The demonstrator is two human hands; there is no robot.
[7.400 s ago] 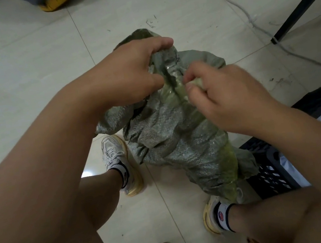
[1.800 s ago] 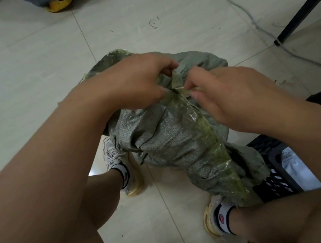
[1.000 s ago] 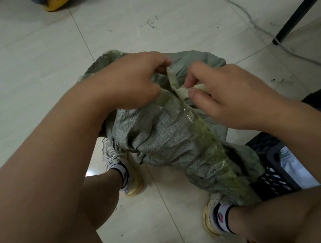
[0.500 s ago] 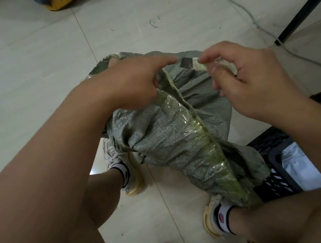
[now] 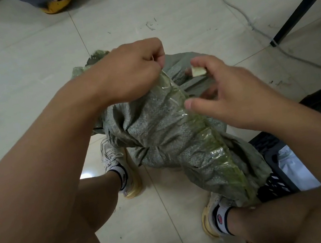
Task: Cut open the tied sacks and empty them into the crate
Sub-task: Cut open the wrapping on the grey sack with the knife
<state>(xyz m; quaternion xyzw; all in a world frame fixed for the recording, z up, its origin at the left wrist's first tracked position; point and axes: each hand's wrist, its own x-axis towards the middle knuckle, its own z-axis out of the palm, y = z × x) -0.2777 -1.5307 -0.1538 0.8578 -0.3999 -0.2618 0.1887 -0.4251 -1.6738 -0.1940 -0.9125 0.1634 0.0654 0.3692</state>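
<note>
A grey-green woven sack [image 5: 163, 133] with a band of clear yellowish tape along it lies across my knees, its lower end resting by the black crate [image 5: 273, 175] at the right. My left hand [image 5: 134, 70] pinches the sack's top edge by the tape. My right hand [image 5: 228, 91] hovers just right of it, fingers spread, with a small pale scrap of tape [image 5: 198, 71] stuck at its fingertips. The sack's mouth and contents are hidden by folds.
The crate holds white bagged items [image 5: 297, 169]. A grey cable [image 5: 243, 13] loops over the tiled floor at the far right, beside a black table leg [image 5: 301, 4]. A yellow shoe [image 5: 56, 3] of another person shows at the top. My shoes [image 5: 121, 169] flank the sack.
My right hand has pulled a scrap of tape off the sack's top and drawn away to the right. The left hand keeps its pinch on the sack edge.
</note>
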